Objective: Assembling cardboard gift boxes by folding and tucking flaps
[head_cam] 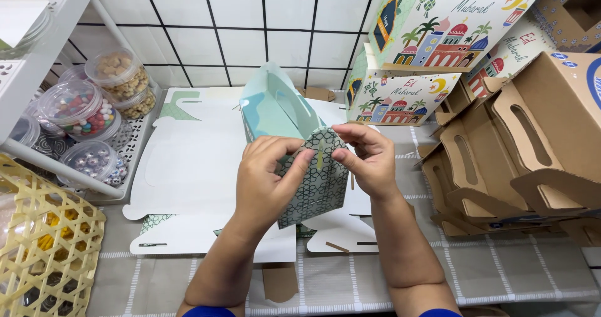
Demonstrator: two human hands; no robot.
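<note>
**Both hands fold a paper box**

Left hand (266, 173) and right hand (369, 157) each pinch the pale green, star-patterned cardboard gift box (313, 166) at its folded end, above the middle of the striped tablecloth (501, 273). White flat die-cut card sheets (194, 166) lie beneath; brown folded cardboard boxes (501, 160) stack at the right edge.

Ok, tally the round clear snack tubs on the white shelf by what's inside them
Nuts or crackers, tan: 2, stacked
Mixed-colour candies: 1
Silver-wrapped sweets: 1
Total: 4 tubs that can be made out; any others at the white shelf edge are too hidden to count.
</note>
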